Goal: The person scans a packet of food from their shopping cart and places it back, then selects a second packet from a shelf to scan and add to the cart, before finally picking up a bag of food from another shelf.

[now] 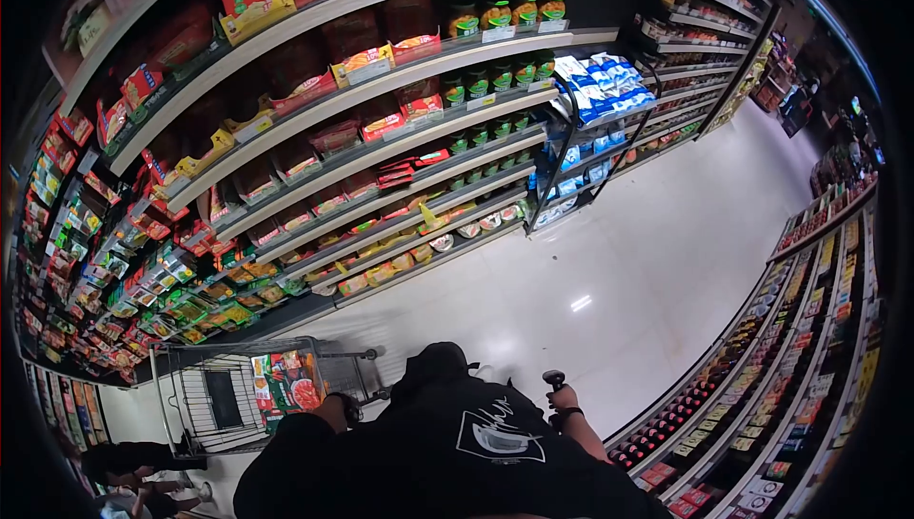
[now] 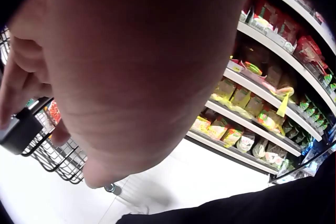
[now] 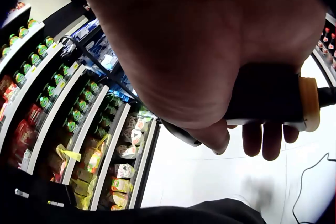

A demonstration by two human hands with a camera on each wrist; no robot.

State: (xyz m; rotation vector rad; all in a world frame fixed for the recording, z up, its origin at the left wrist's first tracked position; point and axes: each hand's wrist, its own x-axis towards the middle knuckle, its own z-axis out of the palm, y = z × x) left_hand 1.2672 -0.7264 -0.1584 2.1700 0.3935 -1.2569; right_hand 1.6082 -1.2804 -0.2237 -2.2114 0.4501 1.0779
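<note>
The grey wire shopping cart (image 1: 197, 405) is seen at the lower left of the head view, with red-and-green printed packages (image 1: 286, 386) carried inside. By the left hand (image 1: 332, 412), a black block-like part (image 2: 22, 131) is met, at the left edge of the left wrist view; whether it is gripped cannot be told. By the right hand (image 1: 564, 400), at lower centre-right of the head view, a black rounded device with a tan end ring (image 3: 268, 95) is held in curled fingers. The device is judged light, rigid and smooth, best held round its thick dark body, clear of the ring. The cart is judged stiff and steady, its load modest; it would be best guided by its handle, while the packages, apparently thin-skinned, would be better supported from beneath.
</note>
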